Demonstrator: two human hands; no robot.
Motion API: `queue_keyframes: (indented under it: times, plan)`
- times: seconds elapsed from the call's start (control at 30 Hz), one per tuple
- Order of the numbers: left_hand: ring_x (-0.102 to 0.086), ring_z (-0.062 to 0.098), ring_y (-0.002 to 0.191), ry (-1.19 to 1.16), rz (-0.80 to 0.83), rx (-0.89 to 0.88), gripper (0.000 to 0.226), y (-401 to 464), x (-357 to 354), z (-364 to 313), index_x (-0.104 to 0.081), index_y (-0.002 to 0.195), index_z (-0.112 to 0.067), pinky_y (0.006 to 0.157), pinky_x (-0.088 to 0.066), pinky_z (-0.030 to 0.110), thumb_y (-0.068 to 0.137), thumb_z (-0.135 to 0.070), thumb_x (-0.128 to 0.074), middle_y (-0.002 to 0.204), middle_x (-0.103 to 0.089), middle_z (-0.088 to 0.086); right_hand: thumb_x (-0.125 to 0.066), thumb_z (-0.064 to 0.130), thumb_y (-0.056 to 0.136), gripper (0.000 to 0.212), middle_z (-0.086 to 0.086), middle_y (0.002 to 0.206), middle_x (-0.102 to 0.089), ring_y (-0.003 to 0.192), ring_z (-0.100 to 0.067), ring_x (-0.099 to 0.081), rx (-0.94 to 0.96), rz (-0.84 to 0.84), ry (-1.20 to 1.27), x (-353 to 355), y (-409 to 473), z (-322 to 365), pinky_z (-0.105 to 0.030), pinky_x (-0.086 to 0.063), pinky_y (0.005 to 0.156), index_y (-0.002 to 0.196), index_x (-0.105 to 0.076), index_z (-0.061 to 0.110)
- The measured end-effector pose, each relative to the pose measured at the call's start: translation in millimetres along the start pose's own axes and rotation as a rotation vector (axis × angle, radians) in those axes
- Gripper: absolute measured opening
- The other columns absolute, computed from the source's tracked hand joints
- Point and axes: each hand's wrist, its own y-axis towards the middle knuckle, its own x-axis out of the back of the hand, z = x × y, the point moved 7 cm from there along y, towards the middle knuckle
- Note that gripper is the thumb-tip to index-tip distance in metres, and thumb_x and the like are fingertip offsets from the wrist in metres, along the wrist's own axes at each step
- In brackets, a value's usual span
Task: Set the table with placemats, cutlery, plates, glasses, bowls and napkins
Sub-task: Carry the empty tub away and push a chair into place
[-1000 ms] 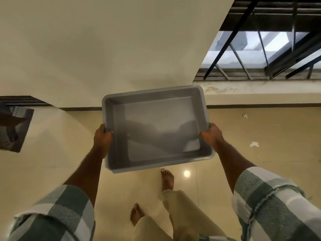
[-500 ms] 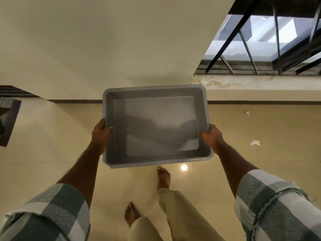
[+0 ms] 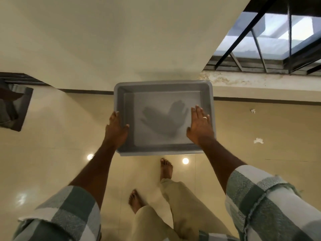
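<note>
While its underside stays hidden, the grey tub [image 3: 165,94] sits between the left hand [image 3: 116,131], gripping at nine o'clock, and the right hand [image 3: 199,126], flat-fingered at three o'clock.

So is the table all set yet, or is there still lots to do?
Can't say it's set: no table shows here. Done: the grey tub looks empty, so its load seems to be out already. In hand: the left hand grips the tub's side, while the right hand lies flat and open over the other rim, above the shiny floor. No placemats, cutlery, plates or glasses are visible, so what's left is unknown.
</note>
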Motion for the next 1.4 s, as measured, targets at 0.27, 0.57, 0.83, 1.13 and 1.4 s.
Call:
queue_keyframes:
  times: [0.27, 0.57, 0.83, 1.13, 1.4]
  plan:
    - [0.003, 0.017, 0.156, 0.197, -0.122, -0.029, 0.072, -121, 100, 8, -0.004, 0.162, -0.015, 0.125, -0.002, 0.049, 0.106, -0.039, -0.043, 0.17, 0.002, 0.003, -0.059, 0.023, 0.093, 0.087, -0.012, 0.169, -0.005, 0.156, -0.028, -0.005, 0.515, 0.01, -0.169, 45, -40, 218, -0.048, -0.008, 0.126, 0.16, -0.006, 0.009]
    - [0.003, 0.016, 0.156, 0.038, -0.491, 0.288, 0.069, -287, 253, 161, -0.004, 0.162, -0.016, 0.124, -0.001, 0.044, 0.107, -0.039, -0.039, 0.17, 0.002, 0.001, -0.062, 0.03, 0.092, 0.082, -0.01, 0.165, -0.022, 0.152, -0.026, -0.021, 1.109, 0.084, -0.341, 6, -175, 490, -0.05, -0.017, 0.123, 0.158, -0.019, 0.01]
    - [0.007, 0.014, 0.155, -0.161, -0.698, 0.527, 0.07, -407, 312, 319, 0.002, 0.162, -0.018, 0.126, 0.001, 0.044, 0.108, -0.043, -0.035, 0.169, 0.007, 0.0, -0.052, 0.037, 0.101, 0.078, -0.007, 0.169, -0.009, 0.155, -0.022, -0.01, 1.475, 0.192, -0.484, -90, -311, 684, -0.046, -0.006, 0.125, 0.161, -0.009, 0.014]
    - [0.0, 0.016, 0.156, -0.363, -1.008, 0.837, 0.072, -543, 355, 477, -0.006, 0.162, -0.015, 0.125, -0.007, 0.049, 0.106, -0.041, -0.041, 0.17, -0.001, 0.001, -0.052, 0.037, 0.1, 0.077, -0.008, 0.168, -0.01, 0.154, -0.024, -0.014, 1.914, 0.27, -0.684, -207, -463, 850, -0.048, -0.009, 0.124, 0.16, -0.009, 0.013]
    - [0.003, 0.015, 0.156, -0.547, -1.216, 1.108, 0.069, -600, 392, 563, -0.005, 0.162, -0.019, 0.124, -0.003, 0.042, 0.107, -0.041, -0.038, 0.17, 0.0, -0.002, -0.052, 0.037, 0.1, 0.076, -0.006, 0.168, -0.012, 0.154, -0.024, -0.014, 2.283, 0.383, -0.774, -291, -566, 984, -0.048, -0.009, 0.124, 0.16, -0.012, 0.015]
